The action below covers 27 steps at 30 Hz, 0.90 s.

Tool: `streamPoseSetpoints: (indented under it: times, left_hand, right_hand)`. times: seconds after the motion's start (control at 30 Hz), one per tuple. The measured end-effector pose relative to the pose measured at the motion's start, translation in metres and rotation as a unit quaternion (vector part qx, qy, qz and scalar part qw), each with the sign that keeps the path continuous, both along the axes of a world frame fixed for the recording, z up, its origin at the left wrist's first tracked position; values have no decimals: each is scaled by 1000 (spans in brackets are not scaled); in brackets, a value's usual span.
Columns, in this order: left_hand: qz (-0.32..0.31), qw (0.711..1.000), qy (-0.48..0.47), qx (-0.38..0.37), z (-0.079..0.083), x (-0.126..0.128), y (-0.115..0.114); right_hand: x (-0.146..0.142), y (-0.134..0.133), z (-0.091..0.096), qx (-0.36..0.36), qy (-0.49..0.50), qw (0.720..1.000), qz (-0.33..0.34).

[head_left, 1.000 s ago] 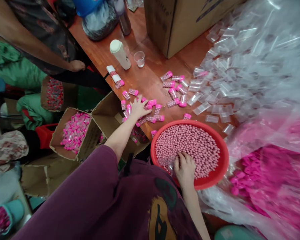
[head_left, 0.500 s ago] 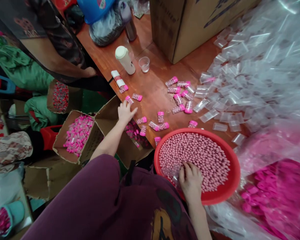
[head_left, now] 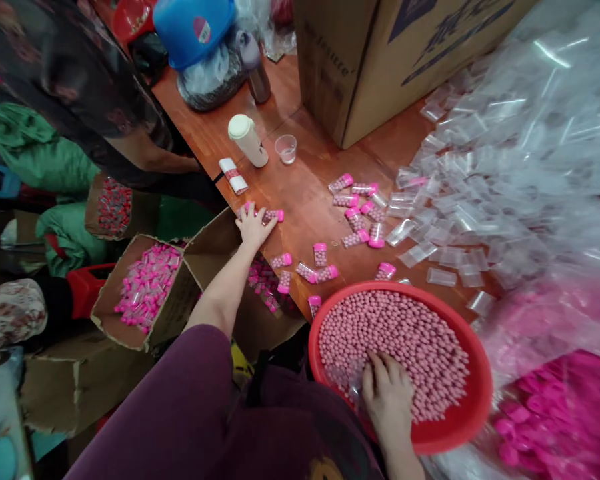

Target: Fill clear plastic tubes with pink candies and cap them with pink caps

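So, filled tubes [head_left: 321, 255] lie capped left of and beyond the basin [head_left: 447, 437], left hand [head_left: 254, 230] over a couple, fingers spread, but heaps of empties [head_left: 460, 193] and caps [head_left: 560, 413] remain right of it, plus plenty of beads [head_left: 405, 327] inside, right hand [head_left: 391, 397] there, fingers curled, grip unclear.

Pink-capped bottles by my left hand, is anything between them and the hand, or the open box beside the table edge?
Nothing visible separates the bottles from your left hand, spread over them. Toward the open box, I see only that hand in between.
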<state>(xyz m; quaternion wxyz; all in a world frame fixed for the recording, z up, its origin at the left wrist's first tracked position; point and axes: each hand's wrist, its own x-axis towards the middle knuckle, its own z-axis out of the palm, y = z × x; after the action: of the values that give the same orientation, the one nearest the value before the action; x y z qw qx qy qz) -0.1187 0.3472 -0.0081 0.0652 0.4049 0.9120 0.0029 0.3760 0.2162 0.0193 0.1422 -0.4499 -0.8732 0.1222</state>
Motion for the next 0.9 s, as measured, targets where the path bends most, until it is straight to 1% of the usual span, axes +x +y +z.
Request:
streamPoseSetpoints:
  times: [0.1, 0.2, 0.23, 0.27, 0.3, 0.33, 0.37, 0.4, 0.43, 0.5, 0.6, 0.63, 0.67, 0.7, 0.73, 0.8, 0.83, 0.9]
  left_hand:
    - [19, 1000, -6, 2, 0, 22, -41]
    - [64, 997, -35, -5, 2, 40, -90]
    - [79, 996, -40, -9, 3, 45, -103]
    - [87, 995, -39, -7, 6, 50, -112]
    - [87, 996, -33, 4, 8, 55, -115]
    - [76, 997, -23, 23, 11, 60, -112]
    - [56, 997, -15, 48, 14, 67, -102]
    - [28, 997, -13, 75, 16, 75, -85]
    - [-4, 995, -19, 98, 18, 85, -61]
    - [-81, 988, -56, 121, 19, 111, 1]
    - [-191, 963, -137, 128, 14, 154, 101]
    - [-219, 955, -161, 123, 12, 167, 129]
    - [-236, 949, -177, 116, 8, 177, 152]
    - [-244, 945, -188, 107, 4, 185, 171]
    - [-248, 944, -195, 95, 0, 190, 184]
    - [-238, 948, -199, 68, -7, 192, 197]
    - [-228, 952, -196, 54, -10, 191, 197]
    - [-206, 961, -182, 34, -13, 184, 189]
  right_hand:
    - [-2, 0, 0, 1, 4, 1000, 2]
    - [-4, -3, 4, -14, 5, 1000, -10]
    - [-5, -5, 5, -21, 3, 1000, -14]
    - [-5, -7, 7, -29, 0, 999, -16]
    - [-6, -8, 9, -37, -3, 999, -19]
    - [-7, -10, 10, -44, -5, 999, -25]
    - [-9, -11, 12, -52, -5, 998, -31]
    - [-10, -13, 13, -58, -4, 998, -37]
    - [-11, -14, 14, -63, -1, 997, -44]
    - [-12, -16, 15, -71, 2, 996, -54]
    - [-13, -18, 15, -86, 3, 994, -61]
    - [-13, -19, 15, -91, 3, 994, -63]
    - [-13, -20, 15, -94, 3, 993, -65]
    - [-12, -20, 16, -97, 3, 993, -68]
    - [-12, -21, 16, -100, 1, 992, -70]
    - [-13, -22, 18, -105, -1, 992, -75]
    - [-13, -22, 18, -106, -2, 991, -76]
    - [-15, -22, 18, -105, -4, 991, -79]
